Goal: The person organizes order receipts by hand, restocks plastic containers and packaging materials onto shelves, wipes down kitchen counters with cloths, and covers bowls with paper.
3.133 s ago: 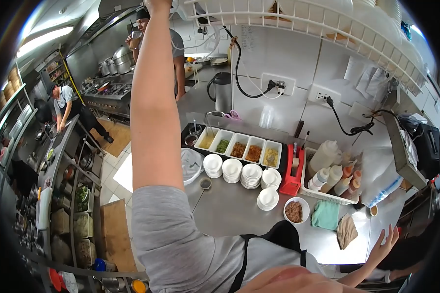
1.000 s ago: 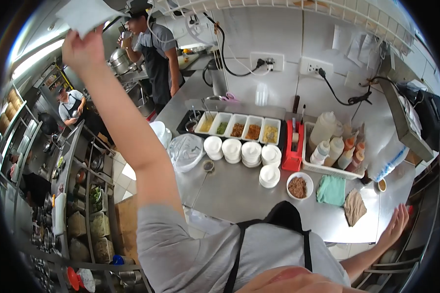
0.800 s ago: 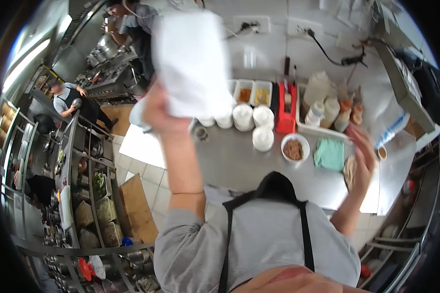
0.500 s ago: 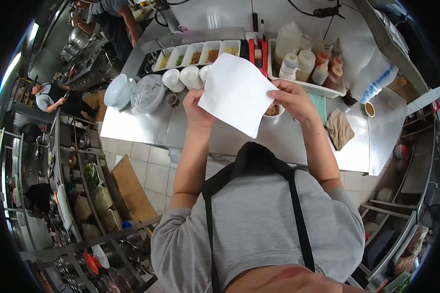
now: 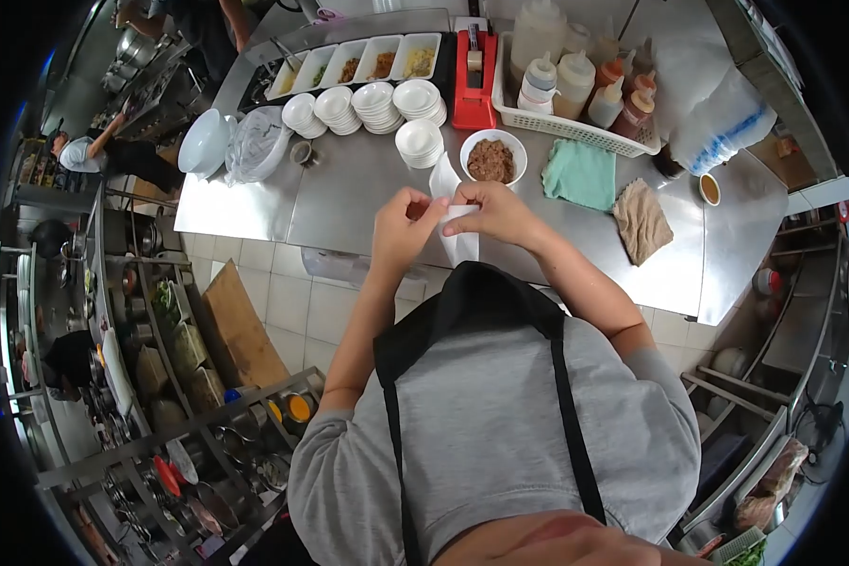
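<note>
A white sheet of paper (image 5: 461,247), now folded narrow, is held upright over the counter's front edge. My left hand (image 5: 406,226) is closed, its fingertips pinching the paper's left side. From the right, my right hand (image 5: 496,213) grips the same sheet between thumb and fingers, the two hands almost touching. Just beyond them stands a white bowl (image 5: 522,141) of brown minced food (image 5: 491,161). A short stack of small white dishes (image 5: 419,141) sits behind the paper, which hides part of it.
Behind are more dish stacks (image 5: 374,105), topping trays (image 5: 379,58), a red tape dispenser (image 5: 474,90) and a basket (image 5: 575,134) of squeeze bottles. Green (image 5: 578,174) and brown cloths (image 5: 642,222) lie right. A plastic-covered bowl (image 5: 258,143) stands left. Co-workers (image 5: 113,151) are farther off.
The sheet, spread wide between my hands before, is now folded into a narrow strip. My hands have come together and lower, uncovering the bowl and dishes.
</note>
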